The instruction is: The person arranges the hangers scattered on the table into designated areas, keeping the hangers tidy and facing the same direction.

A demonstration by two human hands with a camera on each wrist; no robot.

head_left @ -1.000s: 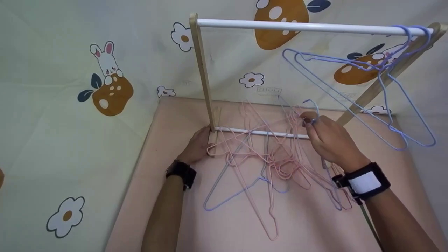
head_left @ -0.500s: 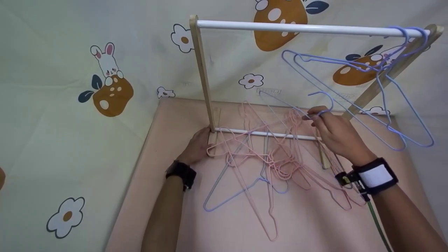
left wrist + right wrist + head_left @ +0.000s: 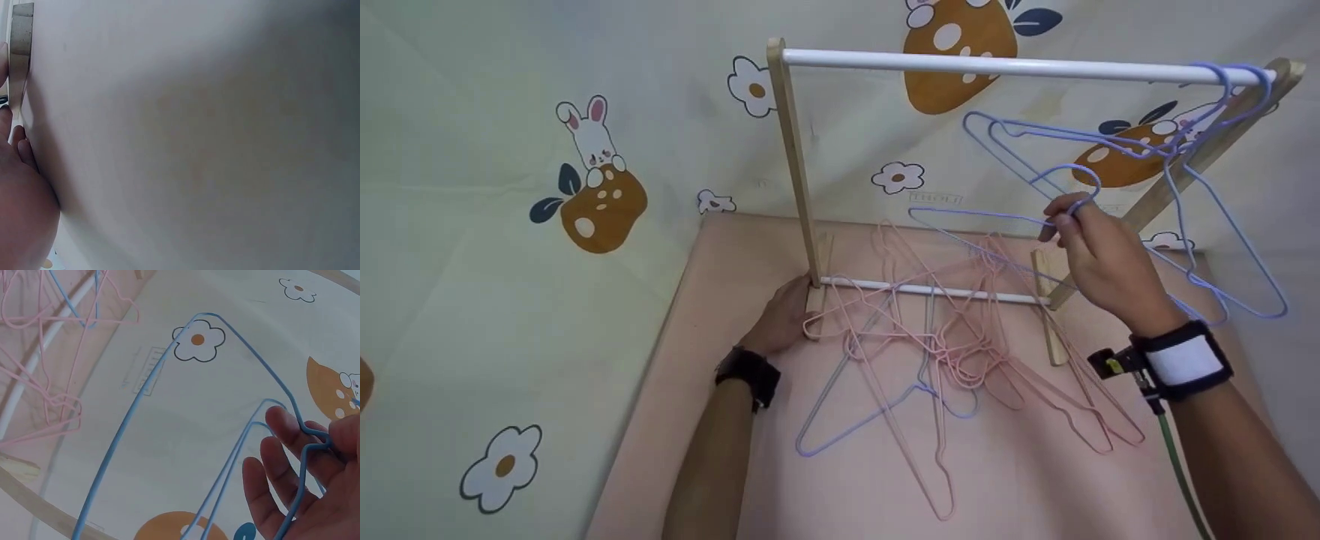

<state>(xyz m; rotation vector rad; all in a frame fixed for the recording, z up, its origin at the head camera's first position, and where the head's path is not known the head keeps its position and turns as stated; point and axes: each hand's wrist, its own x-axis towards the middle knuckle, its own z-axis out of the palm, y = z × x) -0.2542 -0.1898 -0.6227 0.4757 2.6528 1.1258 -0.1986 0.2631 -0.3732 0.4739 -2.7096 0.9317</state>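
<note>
My right hand point(image 3: 1099, 255) pinches a blue wire hanger point(image 3: 982, 212) just below its hook, between thumb and fingers. The hook points up and the hanger's body stretches left, raised above the rack's low bar point(image 3: 1005, 298). In the right wrist view this hanger point(image 3: 208, 314) shows its long bar and one shoulder corner. My left hand point(image 3: 780, 319) grips the wooden left foot point(image 3: 814, 322) of the clothes rack; part of its fingers is hidden. Two more blue hangers point(image 3: 1269, 94) hang at the right end of the white top rail point(image 3: 990, 65).
Tangled pink hangers point(image 3: 971, 371) lie on the pink surface point(image 3: 847, 495) in front of and across the low bar. Among them is another blue hanger point(image 3: 859, 421). The rack's right foot point(image 3: 1054, 337) stands behind the pile. A patterned wall cloth point(image 3: 660, 90) rises behind.
My right hand has lifted the blue hanger up and to the right, out of the pile, and its hook now overlaps the hanging hangers. My left hand stays at the foot.
</note>
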